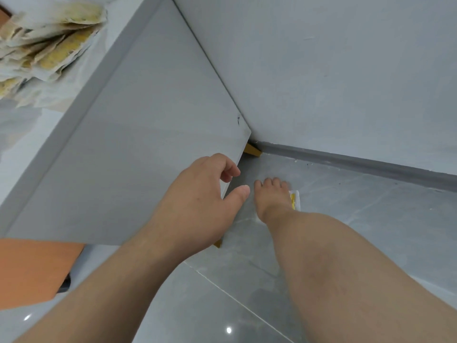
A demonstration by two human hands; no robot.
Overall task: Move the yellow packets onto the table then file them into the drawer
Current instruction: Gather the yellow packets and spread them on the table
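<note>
One yellow packet (294, 200) lies on the grey floor beside the cabinet, mostly hidden under my right hand (271, 198). That hand reaches down and lies on top of it, fingers pointing away and touching the packet. My left hand (205, 194) rests against the lower front corner of the grey cabinet's side panel (148, 144). Its fingers are loosely curled at the panel's edge and hold nothing. A pile of several yellow packets (47, 43) lies on the table top at the upper left.
The grey wall (346, 70) and its dark skirting (371, 164) run close behind the packet. A wooden cabinet foot (252, 150) shows at the corner. An orange surface (32, 268) sits at the lower left. Glossy floor tiles (371, 231) spread to the right.
</note>
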